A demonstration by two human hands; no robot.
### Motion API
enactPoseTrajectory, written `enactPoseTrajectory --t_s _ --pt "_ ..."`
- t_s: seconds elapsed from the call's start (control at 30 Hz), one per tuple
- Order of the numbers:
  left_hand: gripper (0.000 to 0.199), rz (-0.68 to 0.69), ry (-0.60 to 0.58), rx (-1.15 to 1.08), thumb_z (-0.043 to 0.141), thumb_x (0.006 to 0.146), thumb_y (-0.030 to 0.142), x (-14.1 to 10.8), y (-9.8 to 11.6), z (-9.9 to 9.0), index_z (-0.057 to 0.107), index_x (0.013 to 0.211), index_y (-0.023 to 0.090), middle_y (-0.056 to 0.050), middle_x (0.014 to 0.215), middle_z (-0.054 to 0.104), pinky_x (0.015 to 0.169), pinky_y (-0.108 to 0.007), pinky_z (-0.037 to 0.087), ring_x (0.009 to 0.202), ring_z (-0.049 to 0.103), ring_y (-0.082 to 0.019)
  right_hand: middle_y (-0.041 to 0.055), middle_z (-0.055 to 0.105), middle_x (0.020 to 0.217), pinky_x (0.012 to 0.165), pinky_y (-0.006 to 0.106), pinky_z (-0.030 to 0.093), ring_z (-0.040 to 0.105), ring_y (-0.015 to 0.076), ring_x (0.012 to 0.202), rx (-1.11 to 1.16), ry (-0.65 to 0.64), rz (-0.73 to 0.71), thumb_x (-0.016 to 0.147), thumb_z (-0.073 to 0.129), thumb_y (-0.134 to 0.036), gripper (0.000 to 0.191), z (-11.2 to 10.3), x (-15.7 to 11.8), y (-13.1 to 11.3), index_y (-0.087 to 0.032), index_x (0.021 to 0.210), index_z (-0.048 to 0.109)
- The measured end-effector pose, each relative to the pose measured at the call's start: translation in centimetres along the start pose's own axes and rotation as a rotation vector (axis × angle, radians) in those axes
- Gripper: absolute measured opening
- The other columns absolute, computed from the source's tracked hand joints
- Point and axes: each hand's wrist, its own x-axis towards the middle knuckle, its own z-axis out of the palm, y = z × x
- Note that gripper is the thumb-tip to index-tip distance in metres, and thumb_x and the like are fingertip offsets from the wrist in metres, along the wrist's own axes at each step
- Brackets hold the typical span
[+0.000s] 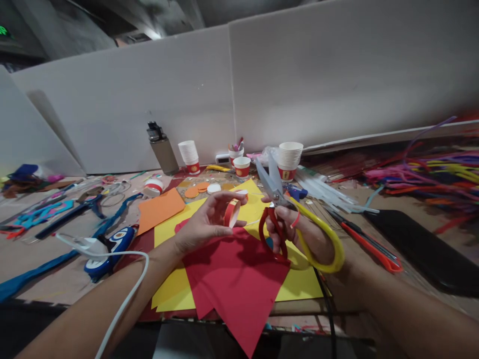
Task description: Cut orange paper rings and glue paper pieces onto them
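Note:
My left hand [209,219] holds a small red and gold paper ring [231,213] between thumb and fingers, above the red paper [239,279]. To its right, my right hand [299,229] grips scissors [275,192] with one red and one yellow handle. Their blades point up and away and stand slightly apart, not touching the ring. Yellow sheets [175,284] lie under the red paper, and an orange sheet [159,209] is to the left. Orange discs [192,192] and a white disc [213,188] lie beyond my left hand.
Paper cup stacks [290,154] [188,152], a single cup [241,167] and a dark bottle [162,149] stand near the white partition. A blue glue gun [112,252] lies left. A red cutter [370,244], black phone-like slab [422,249] and pipe cleaners [430,174] lie right.

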Motion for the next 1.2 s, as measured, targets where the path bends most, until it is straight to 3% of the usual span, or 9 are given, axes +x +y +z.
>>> enactPoseTrajectory --t_s 0.1,0.2,0.3,0.43,0.57,0.7,0.87,1.2 --pt "0.059 0.008 0.001 0.054 0.077 0.071 0.011 0.1 0.0 -0.2 0.058 0.123 0.029 -0.008 0.147 0.044 0.096 -0.039 0.052 0.141 0.034 -0.030 -0.0015 0.058 0.073 0.043 0.023 0.047 0.057 0.0110 0.050 0.019 -0.054 0.006 0.090 0.053 -0.049 0.031 0.0 -0.4 0.1 -0.021 0.103 0.053" --pt "0.056 0.008 -0.002 0.034 0.077 0.071 0.010 0.1 -0.3 -0.3 0.058 0.120 0.029 -0.008 0.145 0.047 0.102 -0.041 0.048 0.138 0.038 -0.028 -0.0036 0.058 0.076 0.041 0.023 0.046 0.058 0.0124 0.052 -0.061 -0.074 -0.096 0.090 0.058 -0.044 0.054 0.0 -0.5 0.3 -0.031 0.135 0.033" --pt "0.049 -0.010 0.030 -0.066 0.077 0.073 0.016 0.0 -0.6 0.0 0.056 0.116 0.028 -0.008 0.137 0.054 0.102 -0.047 0.047 0.133 0.045 -0.028 -0.0051 0.057 0.071 0.044 0.023 0.047 0.057 0.0124 0.051 -0.191 -0.072 -0.148 0.090 0.059 -0.044 0.067 0.0 -0.3 0.4 -0.034 0.143 0.021" --pt "0.039 -0.026 0.096 -0.133 0.073 0.080 0.028 0.0 -0.5 0.3 0.055 0.114 0.027 -0.009 0.129 0.057 0.096 -0.047 0.052 0.128 0.049 -0.028 -0.0057 0.054 0.068 0.045 0.021 0.044 0.052 0.0101 0.051 -0.355 -0.038 -0.118 0.087 0.062 -0.046 0.058 0.1 -0.3 0.1 -0.030 0.135 0.034" --pt "0.050 0.027 0.173 -0.073 0.077 0.074 0.020 0.3 0.3 -0.2 0.058 0.119 0.027 -0.007 0.135 0.051 0.093 -0.041 0.056 0.131 0.045 -0.027 -0.0042 0.051 0.069 0.042 0.019 0.037 0.046 0.0076 0.049 -0.503 -0.056 -0.071 0.087 0.058 -0.050 0.034 0.2 -0.6 -0.6 -0.022 0.104 0.051" --pt "0.047 0.083 0.204 0.001 0.075 0.075 0.018 0.5 1.2 -0.6 0.060 0.119 0.025 -0.008 0.135 0.052 0.096 -0.037 0.054 0.133 0.042 -0.026 -0.0035 0.049 0.065 0.043 0.020 0.032 0.043 0.0072 0.050 -0.676 -0.066 -0.080 0.085 0.059 -0.051 0.032 0.3 -0.8 -1.3 -0.019 0.089 0.055" --pt "0.050 0.150 0.243 0.066 0.075 0.074 0.017 0.6 1.7 -0.6 0.059 0.120 0.027 -0.007 0.135 0.052 0.099 -0.037 0.052 0.137 0.038 -0.027 -0.0029 0.048 0.065 0.044 0.021 0.029 0.040 0.0082 0.052 -0.728 -0.075 -0.087 0.084 0.057 -0.051 0.033 0.2 -0.8 -1.6 -0.018 0.087 0.056" --pt "0.054 0.148 0.166 0.175 0.077 0.073 0.019 0.5 1.0 -1.3 0.060 0.123 0.026 -0.008 0.139 0.051 0.106 -0.038 0.044 0.136 0.040 -0.027 -0.0019 0.050 0.070 0.044 0.020 0.032 0.041 0.0075 0.053 -0.690 -0.072 -0.030 0.082 0.063 -0.052 0.037 0.6 -1.1 -1.8 -0.017 0.093 0.059"
